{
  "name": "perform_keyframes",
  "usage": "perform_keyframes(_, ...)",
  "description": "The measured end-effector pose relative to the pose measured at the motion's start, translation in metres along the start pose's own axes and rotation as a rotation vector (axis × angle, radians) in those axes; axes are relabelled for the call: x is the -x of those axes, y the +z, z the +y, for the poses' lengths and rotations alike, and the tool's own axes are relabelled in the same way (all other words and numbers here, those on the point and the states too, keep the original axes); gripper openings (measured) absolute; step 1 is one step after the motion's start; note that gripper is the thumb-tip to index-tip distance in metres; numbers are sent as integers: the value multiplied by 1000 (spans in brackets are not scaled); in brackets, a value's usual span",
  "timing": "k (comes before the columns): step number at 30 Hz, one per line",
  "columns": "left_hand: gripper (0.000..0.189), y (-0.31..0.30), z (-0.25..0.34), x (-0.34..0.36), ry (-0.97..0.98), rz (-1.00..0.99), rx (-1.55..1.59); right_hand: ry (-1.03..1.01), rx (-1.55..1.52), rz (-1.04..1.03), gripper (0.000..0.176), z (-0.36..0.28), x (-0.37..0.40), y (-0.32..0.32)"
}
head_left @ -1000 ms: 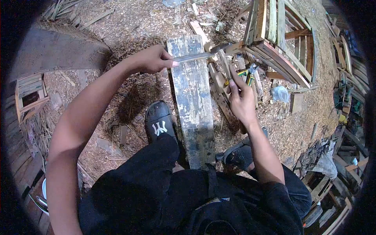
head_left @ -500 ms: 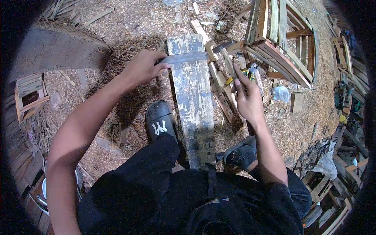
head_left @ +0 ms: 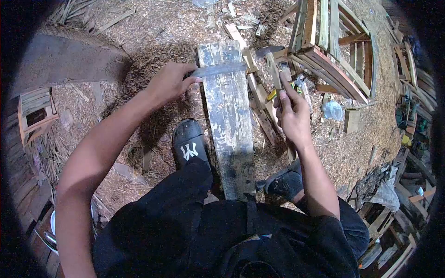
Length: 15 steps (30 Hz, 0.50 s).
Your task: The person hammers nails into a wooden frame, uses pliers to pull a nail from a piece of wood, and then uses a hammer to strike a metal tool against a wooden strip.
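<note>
My left hand (head_left: 172, 83) pinches the left end of a flat grey metal strip (head_left: 220, 69) between thumb and fingers. The strip lies across the far end of a worn wooden plank bench (head_left: 232, 116) with flaking paint, which runs lengthwise between my legs. Right of the bench, my right hand (head_left: 295, 116) is wrapped round the wooden handle of a hammer (head_left: 272, 69). The hammer's dark head points away from me, raised beside the bench and apart from the strip.
A slatted wooden frame (head_left: 320, 60) stands at the upper right, near the hammer head. Wood offcuts (head_left: 262, 99) and a yellow tool (head_left: 271, 95) lie right of the bench. A large dark timber (head_left: 79, 62) is at the left. Wood shavings cover the ground.
The hammer in my right hand has shifted slightly up and to the right, its head showing more plainly. My left hand and the metal strip have stayed almost in place.
</note>
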<state>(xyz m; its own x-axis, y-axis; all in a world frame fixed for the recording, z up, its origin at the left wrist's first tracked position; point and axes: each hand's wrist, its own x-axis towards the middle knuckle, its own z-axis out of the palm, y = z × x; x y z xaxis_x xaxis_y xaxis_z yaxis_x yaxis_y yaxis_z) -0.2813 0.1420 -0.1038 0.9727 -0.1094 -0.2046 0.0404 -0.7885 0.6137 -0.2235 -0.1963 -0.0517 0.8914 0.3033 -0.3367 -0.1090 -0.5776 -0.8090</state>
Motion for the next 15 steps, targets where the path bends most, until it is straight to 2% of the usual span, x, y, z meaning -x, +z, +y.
perform_keyframes(2, 40, 1, 0, -1, -1, -5, 11, 4, -10, -15, 44, 13, -3, 1)
perform_keyframes(4, 41, 1, 1, -1, -56, -27, -28, -513, 281, 19, 45, 29, -11, 6)
perform_keyframes(5, 41, 0, 1, -1, -56, -26, -28, -401, 253, -16, 45, 35, -6, 3)
perform_keyframes(6, 42, -1, 1, -1, -39, -27, -25, -402, 253, -18, 45, 28, -2, 3)
perform_keyframes(8, 43, -3, 3, 2, -26, -29, -22, -41, 16, 2, 45, 19, 5, 7)
perform_keyframes(9, 43, -5, 7, 2, -64, -60, 12, -40, 16, 3, 45, 8, 9, 10)
perform_keyframes(11, 44, -5, 11, -1, -95, -91, 47, 347, -242, -146, 44, -11, 16, 15)
perform_keyframes(12, 44, -3, 9, 0, -86, -78, 39, 347, -244, -144, 44, -11, 19, 17)
perform_keyframes(15, 40, 3, 3, 3, -49, -28, 27, 50, -170, -48, 47, 2, 16, 28)
